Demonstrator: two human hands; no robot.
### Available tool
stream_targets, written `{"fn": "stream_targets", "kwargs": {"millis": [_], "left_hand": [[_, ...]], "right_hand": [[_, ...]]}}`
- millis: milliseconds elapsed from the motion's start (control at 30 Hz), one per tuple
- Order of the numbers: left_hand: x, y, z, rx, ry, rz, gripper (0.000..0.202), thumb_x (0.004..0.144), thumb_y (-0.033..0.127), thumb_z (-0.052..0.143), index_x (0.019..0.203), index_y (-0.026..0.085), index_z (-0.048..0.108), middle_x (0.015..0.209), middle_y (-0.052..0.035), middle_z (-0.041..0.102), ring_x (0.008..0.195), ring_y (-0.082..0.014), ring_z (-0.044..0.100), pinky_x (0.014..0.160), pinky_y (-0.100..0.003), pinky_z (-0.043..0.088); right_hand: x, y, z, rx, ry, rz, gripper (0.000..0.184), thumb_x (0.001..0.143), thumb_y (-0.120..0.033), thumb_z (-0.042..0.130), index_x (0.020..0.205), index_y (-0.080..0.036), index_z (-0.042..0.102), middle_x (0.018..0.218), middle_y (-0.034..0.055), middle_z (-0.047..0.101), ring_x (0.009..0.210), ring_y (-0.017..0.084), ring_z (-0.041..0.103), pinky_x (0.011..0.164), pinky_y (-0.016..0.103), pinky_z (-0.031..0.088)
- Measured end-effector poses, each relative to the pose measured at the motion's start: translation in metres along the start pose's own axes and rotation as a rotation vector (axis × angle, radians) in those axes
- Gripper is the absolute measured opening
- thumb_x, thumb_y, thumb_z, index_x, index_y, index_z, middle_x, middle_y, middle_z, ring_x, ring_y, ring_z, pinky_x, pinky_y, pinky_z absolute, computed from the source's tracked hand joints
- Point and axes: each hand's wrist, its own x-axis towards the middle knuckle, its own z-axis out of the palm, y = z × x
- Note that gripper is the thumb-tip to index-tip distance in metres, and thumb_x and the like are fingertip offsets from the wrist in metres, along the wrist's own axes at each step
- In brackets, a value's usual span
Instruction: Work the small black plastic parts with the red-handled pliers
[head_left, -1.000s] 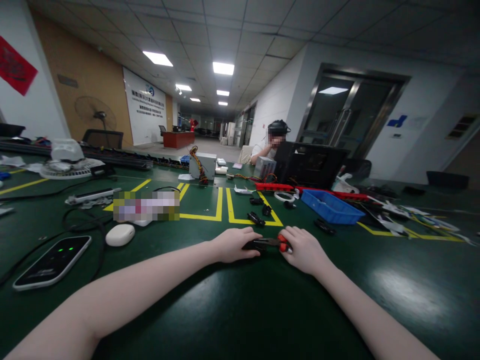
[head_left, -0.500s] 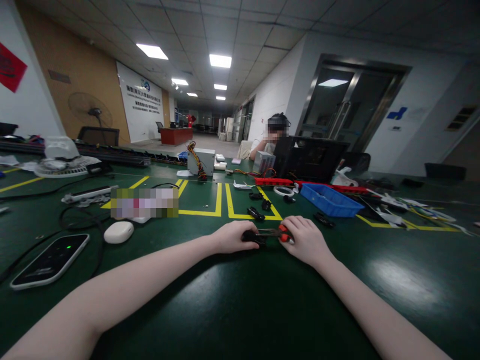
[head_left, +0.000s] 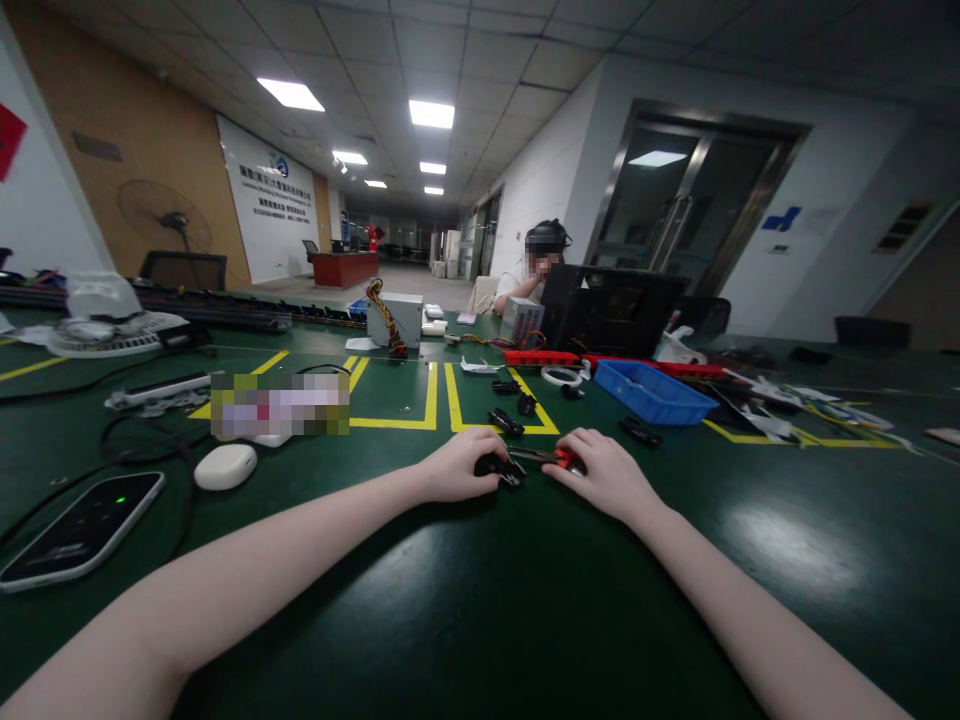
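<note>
Pliers at part
Your left grip (head_left: 456, 468) holds the part (head_left: 496, 466); your right grip (head_left: 609, 476) holds the pliers (head_left: 553, 459). Brace both wrists on the surface (head_left: 525, 610).

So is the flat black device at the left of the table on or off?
On: the flat black device with a white rim shows a small green light glowing on top.

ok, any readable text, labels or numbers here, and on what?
Nothing legible.
White wall board: logo and lines of text, too small to read.
Blue sign by the door: only a shape.
Pixelated patch on the table: blurred.
Pliers in right hand, black part in left hand: no marking visible.
</note>
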Motion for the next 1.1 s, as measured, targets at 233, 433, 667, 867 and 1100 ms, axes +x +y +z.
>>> {"fn": "stream_targets", "kwargs": {"millis": [233,433,667,867,1100], "left_hand": [[0.000,-0.003,0.000,-0.011,-0.030,-0.011,0.028,0.075,0.005,0.053,0.097,0.016,0.067,0.125,-0.0105,0.056,0.119,-0.0236,0.052,0.108,-0.040,0.039],[0.002,0.001,-0.003,-0.010,-0.054,-0.059,0.029,0.078,0.004,0.048,0.094,0.015,0.070,0.122,-0.0097,0.059,0.117,-0.0224,0.054,0.107,-0.038,0.040],[0.002,0.001,-0.002,-0.035,-0.022,-0.120,0.018,0.087,0.018,0.052,0.084,0.016,0.069,0.117,-0.0089,0.060,0.112,-0.0216,0.057,0.104,-0.036,0.042],[0.001,0.003,-0.002,-0.020,-0.023,-0.122,0.020,0.089,0.032,0.058,0.082,0.016,0.067,0.114,-0.0095,0.060,0.106,-0.0218,0.059,0.099,-0.037,0.045],[0.000,0.006,-0.003,0.042,-0.020,-0.080,0.021,0.081,0.038,0.067,0.085,0.017,0.065,0.115,-0.0089,0.059,0.105,-0.0238,0.058,0.095,-0.040,0.046]], "right_hand": [[-0.006,0.033,-0.007,0.149,-0.216,0.077,0.055,0.076,-0.064,0.057,0.112,-0.023,0.062,0.108,0.0083,0.064,0.098,0.026,0.060,0.084,0.040,0.045],[-0.009,0.044,-0.009,0.275,-0.311,0.139,0.063,0.073,-0.062,0.063,0.121,-0.021,0.060,0.116,0.0103,0.061,0.103,0.027,0.060,0.084,0.037,0.049],[-0.008,0.030,-0.021,0.071,-0.173,0.077,0.060,0.077,-0.062,0.057,0.120,-0.020,0.061,0.110,0.0119,0.063,0.096,0.027,0.061,0.077,0.039,0.049],[-0.008,0.023,-0.029,-0.015,-0.006,0.038,0.052,0.078,-0.058,0.057,0.115,-0.021,0.060,0.107,0.0102,0.061,0.092,0.026,0.060,0.072,0.036,0.046],[-0.008,0.025,-0.021,-0.027,0.006,0.022,0.053,0.079,-0.058,0.057,0.117,-0.021,0.058,0.110,0.0099,0.061,0.090,0.024,0.060,0.076,0.036,0.044]]}}
